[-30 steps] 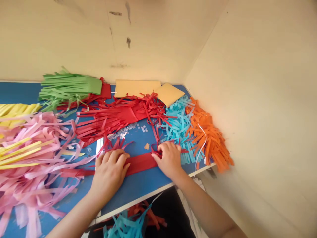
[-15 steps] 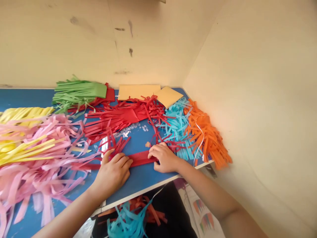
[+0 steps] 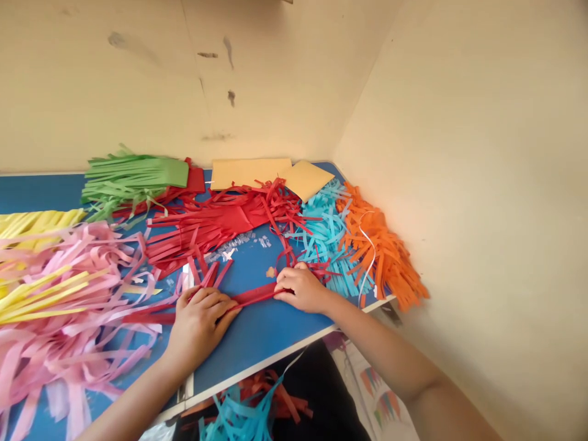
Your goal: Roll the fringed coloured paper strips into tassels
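Red paper band (image 3: pixel 255 297) held between left grip (image 3: pixel 199 318) and right grip (image 3: pixel 301 289)

Nearest, below the gap between the two grips and under the near edge of the blue surface (image 3: pixel 252 334): light blue strips (image 3: pixel 241 416) and orange-red strips (image 3: pixel 296 401) bunched over dark cloth (image 3: pixel 328 392), with a thin white cord (image 3: pixel 294 362) rising from them.

Next, at the left grip, a closed hold on the band, with bent fingers over it and the thumb along its near side; at the right grip, a pinch between thumb and fingertips. Between them, the band drawn out narrow and roughly straight. Past each grip, loose red ends, those of the left one spread both leftward and away.

To the left of the left grip, a wide heap of pink strips (image 3: pixel 41 349) with yellow strips (image 3: pixel 27 302) across it.

Just beyond the right grip's fingertips, a small tan spot (image 3: pixel 271 272); farther, shiny scraps (image 3: pixel 229 245) and a pile of red fringe (image 3: pixel 229 217). Beyond and rightward of the right grip, light blue fringe (image 3: pixel 324 226) touching orange fringe (image 3: pixel 383 245).

Farthest, beyond both grips, two yellow-orange sheets (image 3: pixel 250 173); beyond the left grip, green fringe (image 3: pixel 138 174); behind, a cream wall (image 3: pixel 275 79).
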`<state>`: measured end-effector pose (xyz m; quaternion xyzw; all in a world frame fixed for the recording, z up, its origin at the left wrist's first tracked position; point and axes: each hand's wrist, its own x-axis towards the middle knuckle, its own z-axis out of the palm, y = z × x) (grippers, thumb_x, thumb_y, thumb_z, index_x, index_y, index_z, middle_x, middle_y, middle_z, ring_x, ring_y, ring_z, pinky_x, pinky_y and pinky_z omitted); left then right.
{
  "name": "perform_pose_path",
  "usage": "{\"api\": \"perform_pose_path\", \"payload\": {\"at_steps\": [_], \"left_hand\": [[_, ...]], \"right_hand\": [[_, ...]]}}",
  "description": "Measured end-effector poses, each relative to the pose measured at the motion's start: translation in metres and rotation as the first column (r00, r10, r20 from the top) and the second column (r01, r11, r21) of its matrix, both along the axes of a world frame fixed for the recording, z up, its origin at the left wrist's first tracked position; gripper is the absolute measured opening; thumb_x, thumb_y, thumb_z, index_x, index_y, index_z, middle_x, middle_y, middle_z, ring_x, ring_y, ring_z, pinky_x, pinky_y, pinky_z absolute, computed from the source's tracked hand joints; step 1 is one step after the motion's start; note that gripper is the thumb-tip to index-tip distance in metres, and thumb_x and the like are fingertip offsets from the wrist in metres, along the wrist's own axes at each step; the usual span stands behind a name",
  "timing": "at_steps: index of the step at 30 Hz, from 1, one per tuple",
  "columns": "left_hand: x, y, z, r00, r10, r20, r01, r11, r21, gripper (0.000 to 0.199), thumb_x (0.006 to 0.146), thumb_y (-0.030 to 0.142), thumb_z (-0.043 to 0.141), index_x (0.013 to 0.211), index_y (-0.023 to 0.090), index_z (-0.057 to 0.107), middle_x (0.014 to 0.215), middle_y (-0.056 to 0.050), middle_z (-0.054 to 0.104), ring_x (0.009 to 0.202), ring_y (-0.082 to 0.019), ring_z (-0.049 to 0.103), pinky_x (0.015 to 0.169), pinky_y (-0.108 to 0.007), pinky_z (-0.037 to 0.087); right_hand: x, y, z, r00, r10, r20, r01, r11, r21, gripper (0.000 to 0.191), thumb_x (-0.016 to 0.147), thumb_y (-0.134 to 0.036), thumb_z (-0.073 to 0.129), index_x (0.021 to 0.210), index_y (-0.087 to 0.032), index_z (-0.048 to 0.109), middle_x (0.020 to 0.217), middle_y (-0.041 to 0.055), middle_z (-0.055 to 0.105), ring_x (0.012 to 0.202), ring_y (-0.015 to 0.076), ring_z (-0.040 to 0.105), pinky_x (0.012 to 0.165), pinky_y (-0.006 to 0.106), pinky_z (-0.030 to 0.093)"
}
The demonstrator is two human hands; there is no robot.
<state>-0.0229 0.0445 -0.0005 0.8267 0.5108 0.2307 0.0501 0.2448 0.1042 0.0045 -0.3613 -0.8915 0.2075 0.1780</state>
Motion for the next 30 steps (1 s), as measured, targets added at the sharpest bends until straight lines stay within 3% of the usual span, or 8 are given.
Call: {"api": "perform_pose_path", "payload": {"at_steps": [7,16,19,21,23,25,27,30], "left_hand": [[0.004,0.004,0.004,0.993,0.118,0.018,-0.117,0.993,-0.026,0.040,0.095,0.043,0.049,0.069,0.022,0.072,0.077,-0.003,0.074,0.082,-0.024,0.065,0.084,-0.043,0.035],[0.008,0.011,0.005,0.982,0.152,-0.116,-0.164,0.982,-0.100,0.043,0.093,0.044,0.048,0.061,0.023,0.068,0.069,-0.003,0.072,0.077,-0.025,0.064,0.078,-0.041,0.033],[0.009,0.011,0.006,0.968,0.183,-0.174,-0.201,0.976,-0.089,0.035,0.091,0.043,0.051,0.068,0.022,0.068,0.071,-0.003,0.071,0.078,-0.026,0.064,0.078,-0.042,0.035],[0.009,0.010,0.008,0.964,0.187,-0.188,-0.189,0.982,0.010,0.024,0.090,0.039,0.053,0.083,0.023,0.070,0.081,-0.004,0.072,0.083,-0.027,0.063,0.085,-0.045,0.036],[0.011,0.007,0.012,0.970,0.116,-0.214,-0.086,0.986,0.141,0.017,0.091,0.029,0.053,0.094,0.026,0.070,0.092,-0.004,0.072,0.091,-0.027,0.063,0.094,-0.049,0.034],[0.015,0.005,0.016,0.966,0.011,-0.257,0.045,0.976,0.212,0.023,0.091,0.018,0.051,0.095,0.030,0.070,0.096,-0.002,0.072,0.097,-0.026,0.061,0.101,-0.050,0.031],[0.020,0.003,0.020,0.959,-0.049,-0.279,0.115,0.967,0.227,0.026,0.090,0.013,0.049,0.092,0.027,0.071,0.090,-0.002,0.072,0.096,-0.026,0.060,0.103,-0.050,0.030],[0.027,0.001,0.020,0.961,-0.053,-0.271,0.123,0.961,0.247,0.019,0.090,0.020,0.051,0.091,0.020,0.070,0.085,-0.004,0.073,0.095,-0.027,0.060,0.102,-0.051,0.032]], "right_hand": [[-0.012,0.004,0.002,0.972,-0.215,0.098,0.215,0.977,0.006,0.025,0.090,-0.031,0.069,0.069,-0.017,0.068,0.074,-0.0024,0.065,0.074,0.0121,0.058,0.076,0.031,0.025],[-0.017,0.003,-0.001,0.954,-0.259,0.149,0.260,0.966,0.012,0.028,0.085,-0.030,0.069,0.062,-0.016,0.059,0.071,-0.0028,0.060,0.066,0.0110,0.051,0.073,0.030,0.024],[-0.017,0.001,-0.001,0.936,-0.307,0.173,0.305,0.952,0.043,0.027,0.085,-0.034,0.071,0.068,-0.017,0.060,0.074,-0.0011,0.062,0.069,0.0133,0.053,0.074,0.031,0.026],[-0.016,-0.003,0.002,0.920,-0.370,0.132,0.348,0.923,0.162,0.020,0.086,-0.035,0.071,0.080,-0.018,0.063,0.085,0.0025,0.067,0.080,0.0177,0.057,0.079,0.033,0.027],[-0.016,-0.009,0.003,0.945,-0.319,0.075,0.278,0.902,0.332,0.012,0.092,-0.031,0.066,0.094,-0.019,0.065,0.102,0.0060,0.068,0.095,0.0214,0.057,0.086,0.037,0.027],[-0.016,-0.012,0.003,0.989,-0.116,0.095,0.064,0.897,0.437,0.011,0.096,-0.029,0.059,0.098,-0.020,0.065,0.107,0.0065,0.069,0.101,0.0215,0.056,0.088,0.039,0.027],[-0.017,-0.012,0.000,0.986,0.060,0.155,-0.124,0.884,0.451,0.015,0.098,-0.030,0.056,0.094,-0.019,0.066,0.098,0.0053,0.070,0.093,0.0195,0.056,0.086,0.038,0.028],[-0.020,-0.005,-0.006,0.972,0.099,0.213,-0.187,0.876,0.444,0.021,0.101,-0.021,0.049,0.089,-0.018,0.067,0.088,0.0038,0.070,0.087,0.0175,0.056,0.081,0.037,0.028]]}}
